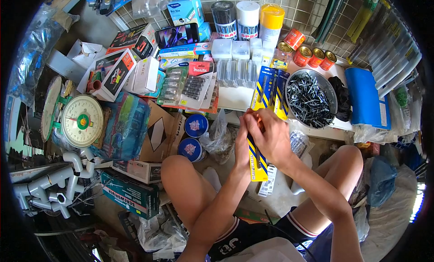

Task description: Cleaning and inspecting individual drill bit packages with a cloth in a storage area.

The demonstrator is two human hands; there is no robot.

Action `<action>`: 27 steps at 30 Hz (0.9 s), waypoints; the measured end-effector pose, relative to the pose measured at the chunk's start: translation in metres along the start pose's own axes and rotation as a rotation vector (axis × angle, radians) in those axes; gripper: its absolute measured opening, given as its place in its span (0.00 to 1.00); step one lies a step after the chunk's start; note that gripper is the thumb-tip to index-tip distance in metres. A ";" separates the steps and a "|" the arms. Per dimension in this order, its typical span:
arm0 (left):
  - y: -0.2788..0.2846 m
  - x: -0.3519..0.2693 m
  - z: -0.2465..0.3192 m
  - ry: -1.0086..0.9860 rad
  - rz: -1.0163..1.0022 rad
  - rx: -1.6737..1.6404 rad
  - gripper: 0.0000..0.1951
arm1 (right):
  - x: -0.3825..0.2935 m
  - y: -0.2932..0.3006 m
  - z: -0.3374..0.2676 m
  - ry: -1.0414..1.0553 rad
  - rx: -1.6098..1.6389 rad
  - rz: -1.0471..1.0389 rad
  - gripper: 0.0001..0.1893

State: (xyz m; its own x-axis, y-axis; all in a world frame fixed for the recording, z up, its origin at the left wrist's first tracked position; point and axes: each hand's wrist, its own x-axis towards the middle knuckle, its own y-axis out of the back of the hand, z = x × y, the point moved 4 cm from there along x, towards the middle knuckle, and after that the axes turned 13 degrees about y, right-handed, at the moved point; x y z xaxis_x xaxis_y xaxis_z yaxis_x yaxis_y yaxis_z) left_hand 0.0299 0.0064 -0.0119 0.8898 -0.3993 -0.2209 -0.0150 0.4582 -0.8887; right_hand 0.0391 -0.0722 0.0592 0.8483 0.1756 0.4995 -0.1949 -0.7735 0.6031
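Observation:
My left hand (242,143) grips a yellow and blue blister card (255,172) with a drill bit on it, held upright above my lap. My right hand (273,135) is curled over the card's upper end, its fingertips meeting my left hand. Something small and orange shows between the hands, mostly hidden by fingers. Just beyond them, several similar drill bit cards (263,82) lie on the white table (232,98). To the right of these cards stands a round metal bowl (334,108) full of dark screws (308,97).
Spray cans (248,19), small red tins (316,57) and clear plastic boxes (222,49) line the back. A phone (177,35) leans among boxes. Left are a dial scale (82,121) and blue-lidded tubs (196,125); right, a blue folder (364,92).

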 end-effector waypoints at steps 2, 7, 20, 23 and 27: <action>0.010 0.004 -0.001 0.030 -0.083 -0.048 0.28 | -0.004 -0.001 0.003 0.036 -0.021 -0.028 0.17; -0.020 -0.009 -0.006 0.215 0.068 -0.088 0.28 | 0.021 0.014 0.022 -0.095 0.018 0.055 0.17; -0.024 -0.009 0.003 0.145 0.164 0.032 0.32 | 0.022 0.018 0.017 -0.065 -0.038 0.015 0.17; -0.003 0.001 0.016 0.010 0.143 0.205 0.30 | 0.002 0.006 0.002 -0.081 0.090 -0.030 0.16; -0.004 0.006 0.043 -0.125 -0.002 0.015 0.30 | -0.011 0.000 -0.018 0.124 0.147 -0.137 0.16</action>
State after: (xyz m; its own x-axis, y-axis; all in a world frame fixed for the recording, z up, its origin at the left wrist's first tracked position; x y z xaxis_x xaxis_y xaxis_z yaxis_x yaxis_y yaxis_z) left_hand 0.0553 0.0367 0.0074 0.9398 -0.2985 -0.1664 -0.0070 0.4700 -0.8826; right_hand 0.0206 -0.0633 0.0649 0.7935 0.3515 0.4968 -0.0006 -0.8159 0.5782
